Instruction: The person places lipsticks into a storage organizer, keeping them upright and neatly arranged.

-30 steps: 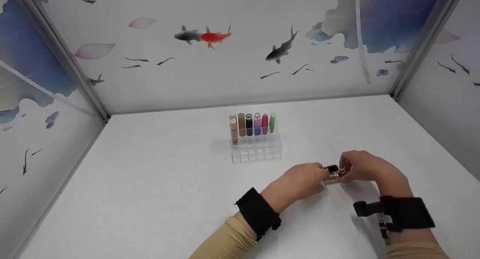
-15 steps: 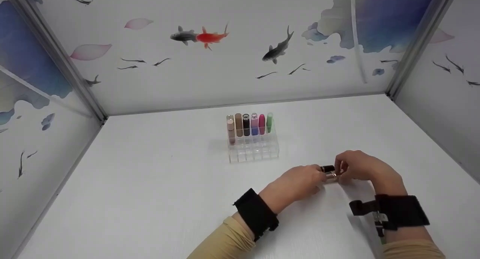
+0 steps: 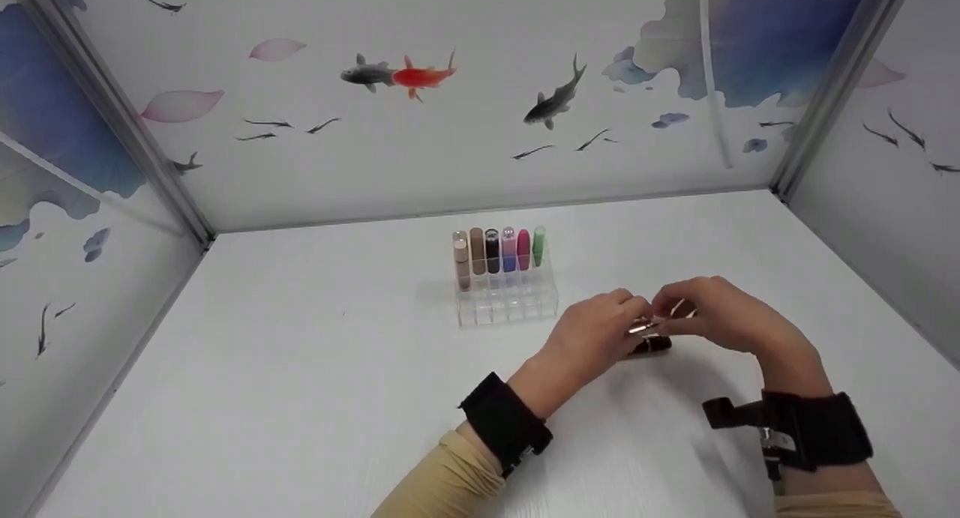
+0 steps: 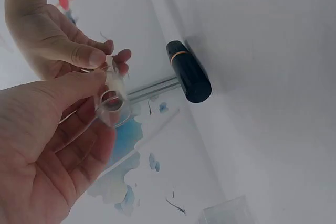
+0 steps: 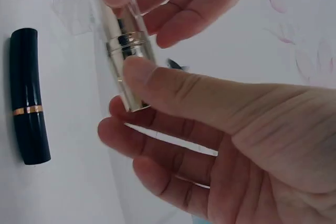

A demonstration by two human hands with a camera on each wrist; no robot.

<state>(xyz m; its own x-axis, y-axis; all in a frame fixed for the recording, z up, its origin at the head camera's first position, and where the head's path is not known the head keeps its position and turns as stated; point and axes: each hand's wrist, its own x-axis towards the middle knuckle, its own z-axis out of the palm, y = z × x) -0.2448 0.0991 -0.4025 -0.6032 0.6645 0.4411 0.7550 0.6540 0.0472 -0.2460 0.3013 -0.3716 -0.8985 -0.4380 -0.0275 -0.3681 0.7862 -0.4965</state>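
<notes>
Both hands hold one gold lipstick with a clear cap. My left hand pinches the clear end between thumb and fingers. At the other end, my right hand grips the gold base with thumb and fingertips. In the left wrist view the clear end points toward the camera. A black lipstick with a thin gold band lies on its side on the table, below the hands. The head view has this black lipstick partly hidden by the left hand.
A clear tiered lipstick holder stands left of and behind the hands, its back row filled with several coloured tubes, among them a pink one and a green one. Printed panels border the white table.
Both hands have risen from the table with the clear-capped lipstick between them. The black lipstick, earlier beside it at the left hand's fingers, now shows on the table nearer the camera.
</notes>
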